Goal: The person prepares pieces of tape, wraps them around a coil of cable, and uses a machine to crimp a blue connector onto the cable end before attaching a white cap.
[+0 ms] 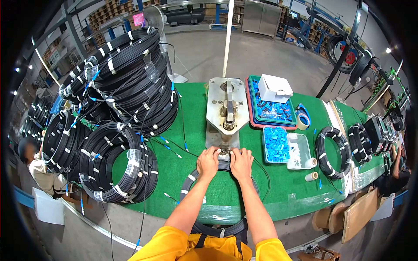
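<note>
A metal bench press [227, 102] with a lever stands upright on the green-covered table. At the foot of the press, my left hand [208, 162] is closed, fingertips together beside the tool tip. From the other side my right hand [241, 163] is closed in the same spot. What the fingers pinch is too small and covered to make out. A coil of black cable [186, 187], bound with white tape, lies under my wrists and reaches the table's front edge. Its far side passes between my hands, just below the press.
Tall stacked black cable coils [139, 82] and a lower group [117, 161] stand left. At right are a bin of blue connectors [276, 145], a clear tub [300, 150], a green tray [254, 108], a white box [275, 88], a tape roll [303, 121] and another coil [321, 152].
</note>
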Available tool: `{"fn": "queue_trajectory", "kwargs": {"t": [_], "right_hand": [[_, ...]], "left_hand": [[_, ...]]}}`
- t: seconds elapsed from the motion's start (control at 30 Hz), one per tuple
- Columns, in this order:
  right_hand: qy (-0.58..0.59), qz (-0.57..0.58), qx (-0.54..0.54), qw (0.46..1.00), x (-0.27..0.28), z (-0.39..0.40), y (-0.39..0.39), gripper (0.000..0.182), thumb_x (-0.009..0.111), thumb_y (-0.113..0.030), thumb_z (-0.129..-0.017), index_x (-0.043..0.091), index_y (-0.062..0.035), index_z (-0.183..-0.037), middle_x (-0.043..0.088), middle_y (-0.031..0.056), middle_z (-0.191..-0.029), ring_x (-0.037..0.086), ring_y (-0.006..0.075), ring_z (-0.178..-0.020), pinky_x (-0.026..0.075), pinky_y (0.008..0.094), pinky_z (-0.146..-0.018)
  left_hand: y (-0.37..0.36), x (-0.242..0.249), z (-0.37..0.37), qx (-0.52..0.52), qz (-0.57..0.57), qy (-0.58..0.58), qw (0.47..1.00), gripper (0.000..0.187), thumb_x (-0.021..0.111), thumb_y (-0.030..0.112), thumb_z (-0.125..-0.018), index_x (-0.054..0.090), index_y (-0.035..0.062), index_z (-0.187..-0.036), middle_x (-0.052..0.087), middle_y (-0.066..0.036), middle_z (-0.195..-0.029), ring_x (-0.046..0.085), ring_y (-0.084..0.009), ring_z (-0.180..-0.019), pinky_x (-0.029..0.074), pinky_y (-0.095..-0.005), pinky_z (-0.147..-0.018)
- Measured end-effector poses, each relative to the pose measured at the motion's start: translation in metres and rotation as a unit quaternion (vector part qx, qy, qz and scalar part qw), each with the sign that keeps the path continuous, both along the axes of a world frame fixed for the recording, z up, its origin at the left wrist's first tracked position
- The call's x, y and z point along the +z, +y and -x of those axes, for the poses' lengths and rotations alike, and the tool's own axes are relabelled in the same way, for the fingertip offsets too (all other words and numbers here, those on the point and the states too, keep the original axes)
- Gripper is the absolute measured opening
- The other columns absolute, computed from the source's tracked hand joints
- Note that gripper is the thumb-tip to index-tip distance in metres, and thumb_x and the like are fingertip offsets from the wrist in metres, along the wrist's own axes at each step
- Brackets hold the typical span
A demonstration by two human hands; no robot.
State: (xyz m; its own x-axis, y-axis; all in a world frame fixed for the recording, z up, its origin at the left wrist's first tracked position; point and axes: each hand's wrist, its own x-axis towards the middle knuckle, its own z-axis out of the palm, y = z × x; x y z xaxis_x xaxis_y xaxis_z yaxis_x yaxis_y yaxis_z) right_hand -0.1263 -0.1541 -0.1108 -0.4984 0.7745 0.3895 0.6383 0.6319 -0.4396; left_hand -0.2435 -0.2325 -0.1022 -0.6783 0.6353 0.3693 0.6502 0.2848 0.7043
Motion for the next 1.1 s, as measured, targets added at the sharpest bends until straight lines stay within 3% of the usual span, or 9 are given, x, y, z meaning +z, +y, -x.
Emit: {"fn": "queue_trajectory", "kwargs": {"t": [0.23,0.3,0.63,0.73,0.83,0.93,1.0,1.07,1.1], "right_hand": [[-0.01,0.022,-0.003,1.0,0.0,0.0,-0.001,0.017,0.055,-0.023,-0.096,0.064,-0.0145,-0.107,0.055,0.0117,-0.098,0.05,0.0326,-0.1,0.04,0.0475,-0.086],[-0.008,0.02,-0.002,1.0,0.001,0.001,-0.001,0.017,0.055,-0.023,-0.096,0.064,-0.0144,-0.107,0.055,0.0117,-0.098,0.05,0.0325,-0.1,0.04,0.0475,-0.086],[-0.005,0.022,0.001,1.0,-0.005,0.0,-0.001,0.017,0.056,-0.025,-0.096,0.065,-0.0153,-0.106,0.055,0.0115,-0.099,0.049,0.0323,-0.101,0.039,0.0492,-0.087],[-0.016,0.026,0.003,1.0,0.0,-0.002,-0.001,0.017,0.057,-0.025,-0.095,0.065,-0.015,-0.105,0.055,0.0117,-0.1,0.049,0.0324,-0.102,0.038,0.05,-0.089],[-0.057,0.007,0.009,0.998,0.001,-0.005,0.0,0.021,0.057,-0.024,-0.094,0.066,-0.0166,-0.112,0.057,0.0101,-0.103,0.049,0.0321,-0.108,0.037,0.0495,-0.092],[-0.075,-0.084,0.034,0.993,-0.003,-0.008,0.009,0.028,0.058,-0.02,-0.093,0.065,-0.0164,-0.12,0.06,0.0088,-0.105,0.051,0.03,-0.11,0.036,0.0475,-0.095],[-0.068,-0.03,0.116,0.991,-0.004,-0.01,0.019,0.032,0.057,-0.017,-0.094,0.064,-0.0142,-0.125,0.061,0.008,-0.104,0.054,0.0266,-0.108,0.036,0.0461,-0.095],[-0.037,-0.023,0.122,0.992,-0.009,-0.008,0.02,0.03,0.056,-0.014,-0.094,0.063,-0.0113,-0.123,0.064,0.0096,-0.099,0.059,0.0288,-0.1,0.039,0.0455,-0.093],[0.008,0.038,0.101,0.994,-0.011,-0.006,0.019,0.027,0.057,-0.015,-0.094,0.064,-0.0097,-0.119,0.065,0.0107,-0.096,0.061,0.0308,-0.096,0.041,0.0454,-0.09]], "left_hand": [[0.0,-0.005,0.0,-0.003,0.03,0.007,1.0,0.011,0.064,0.02,-0.09,0.067,0.0102,-0.095,0.07,-0.009,-0.088,0.063,-0.0312,-0.082,0.05,-0.0436,-0.074],[0.002,-0.006,0.002,-0.002,-0.016,0.022,1.0,0.012,0.066,0.02,-0.089,0.069,0.0108,-0.095,0.067,-0.015,-0.08,0.063,-0.035,-0.078,0.05,-0.0464,-0.07],[0.001,-0.006,0.002,0.004,-0.003,0.018,1.0,0.011,0.067,0.021,-0.089,0.069,0.0108,-0.093,0.069,-0.013,-0.081,0.064,-0.0339,-0.078,0.05,-0.046,-0.07],[0.001,-0.007,0.003,-0.002,0.023,0.012,1.0,0.011,0.064,0.021,-0.09,0.068,0.0114,-0.095,0.07,-0.009,-0.087,0.063,-0.0302,-0.083,0.048,-0.0432,-0.074],[0.001,-0.005,0.003,0.001,0.035,0.015,0.999,0.011,0.064,0.022,-0.09,0.068,0.0125,-0.094,0.07,-0.009,-0.086,0.063,-0.0301,-0.082,0.047,-0.0436,-0.073],[0.0,-0.004,0.003,0.004,0.037,0.013,0.999,0.011,0.064,0.023,-0.09,0.068,0.0128,-0.093,0.07,-0.008,-0.085,0.063,-0.0301,-0.082,0.047,-0.0437,-0.073],[0.0,-0.003,0.003,0.004,0.034,0.016,0.999,0.011,0.064,0.023,-0.09,0.068,0.0129,-0.093,0.07,-0.008,-0.085,0.063,-0.03,-0.082,0.047,-0.0438,-0.073],[-0.001,-0.004,0.003,0.004,0.033,0.018,0.999,0.011,0.064,0.024,-0.09,0.068,0.0131,-0.093,0.07,-0.008,-0.084,0.063,-0.03,-0.082,0.047,-0.0438,-0.073],[-0.001,-0.004,0.003,0.001,0.029,0.022,0.999,0.011,0.064,0.024,-0.09,0.068,0.0133,-0.093,0.07,-0.008,-0.084,0.063,-0.0299,-0.082,0.047,-0.0437,-0.073]]}}
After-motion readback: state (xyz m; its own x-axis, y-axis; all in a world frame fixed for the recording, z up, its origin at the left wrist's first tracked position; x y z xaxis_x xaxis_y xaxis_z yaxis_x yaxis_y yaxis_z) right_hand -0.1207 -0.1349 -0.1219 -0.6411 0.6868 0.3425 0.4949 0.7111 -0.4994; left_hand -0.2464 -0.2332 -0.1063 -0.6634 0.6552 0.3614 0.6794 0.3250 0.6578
